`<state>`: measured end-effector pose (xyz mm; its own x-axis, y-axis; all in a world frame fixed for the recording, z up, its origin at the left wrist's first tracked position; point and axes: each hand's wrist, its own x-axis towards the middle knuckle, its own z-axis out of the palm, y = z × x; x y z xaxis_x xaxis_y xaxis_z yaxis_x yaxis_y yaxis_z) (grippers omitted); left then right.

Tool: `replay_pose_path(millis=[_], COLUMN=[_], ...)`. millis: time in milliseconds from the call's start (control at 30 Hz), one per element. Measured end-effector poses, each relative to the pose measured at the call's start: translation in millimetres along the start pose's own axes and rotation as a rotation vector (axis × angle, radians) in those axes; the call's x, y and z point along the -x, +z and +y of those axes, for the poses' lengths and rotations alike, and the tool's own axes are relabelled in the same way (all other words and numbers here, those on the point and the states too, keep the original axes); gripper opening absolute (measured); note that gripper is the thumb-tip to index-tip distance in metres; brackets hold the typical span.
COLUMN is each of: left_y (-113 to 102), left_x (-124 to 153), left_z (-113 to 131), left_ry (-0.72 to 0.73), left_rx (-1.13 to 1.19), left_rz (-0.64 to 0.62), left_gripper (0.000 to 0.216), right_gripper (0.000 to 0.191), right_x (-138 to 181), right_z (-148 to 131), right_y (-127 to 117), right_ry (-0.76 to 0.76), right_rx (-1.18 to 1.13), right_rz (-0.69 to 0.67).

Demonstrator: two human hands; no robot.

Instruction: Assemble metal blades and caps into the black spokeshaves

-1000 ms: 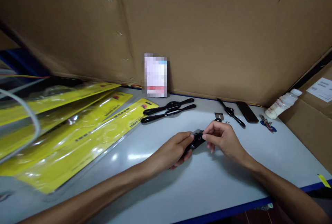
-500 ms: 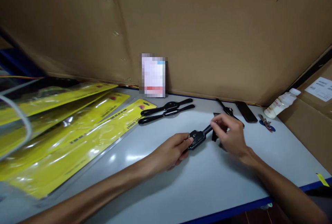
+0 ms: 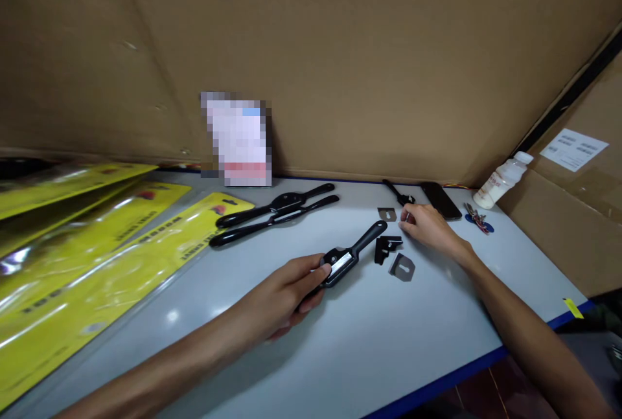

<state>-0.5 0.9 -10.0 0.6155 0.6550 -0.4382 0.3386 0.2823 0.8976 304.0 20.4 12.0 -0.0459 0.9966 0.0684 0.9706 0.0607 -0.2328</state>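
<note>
My left hand [image 3: 296, 286] is closed around one handle of a black spokeshave body [image 3: 343, 263], its other handle tilting up to the right. Beyond that handle, my right hand [image 3: 427, 225] has its fingertips pinched together over another black, tool-like piece [image 3: 399, 196], which it partly covers; what the fingers grip is hidden. Between the hands lie a bent black metal cap [image 3: 387, 248] and a slotted metal blade [image 3: 403, 269]. A second slotted blade [image 3: 387, 214] rests just left of my right fingertips.
Two black spokeshave bodies [image 3: 286, 201] lie at the back. Yellow packages [image 3: 146, 263] spread over the left side. Toward the right are a phone [image 3: 441, 200], keys [image 3: 479, 218] and a white bottle [image 3: 500, 182]. Cardboard [image 3: 340, 69] walls the back; a blurred card [image 3: 243, 140] leans there.
My right hand has left the spokeshave's handle and moved to the piece behind, uncovering the cap and blades. The spokeshave in my left hand has turned, showing a bright flat strip. The view has shifted right.
</note>
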Motion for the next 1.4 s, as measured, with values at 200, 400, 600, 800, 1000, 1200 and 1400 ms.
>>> replay_pose_path(millis=[200,400,600,800,1000,1200,1400], left_y=[3.1,0.1,1.0,5.0,6.0,6.4,3.2], left_x=[14.3,10.9,8.7,9.2,5.6,4.3,1.5], left_z=[16.5,12.2,10.7,13.6,13.6,12.9,12.2], left_ry=[-0.019,0.002,0.031,0.044,0.027,0.023,0.036], left_rx=[-0.044,-0.041,-0.047,-0.078,-0.106,-0.177,-0.152], left_rz=[0.012,-0.007,-0.033,-0.056,-0.034,-0.029,-0.048], left_gripper=[0.047,0.041,0.038,0.033,0.030,0.030,0.030], right_gripper=[0.010,0.018,0.024,0.008,0.009,0.011,0.017], right_x=[0.6,-1.9,6.1,40.3,51.5,48.8,47.0], right_z=[-3.5,-1.2,-11.0,-73.7,-112.7,-113.7,-110.6], right_y=[4.1,1.7,-30.6,-29.1,10.1,24.6,31.8], right_ry=[-0.028,-0.039,-0.022,-0.199,-0.372,-0.493,-0.780], right_rx=[-0.019,-0.081,-0.282,-0.714,-0.682,-0.576,-0.215], right_rz=[-0.029,-0.002,0.044,0.240,0.249,0.287,0.465])
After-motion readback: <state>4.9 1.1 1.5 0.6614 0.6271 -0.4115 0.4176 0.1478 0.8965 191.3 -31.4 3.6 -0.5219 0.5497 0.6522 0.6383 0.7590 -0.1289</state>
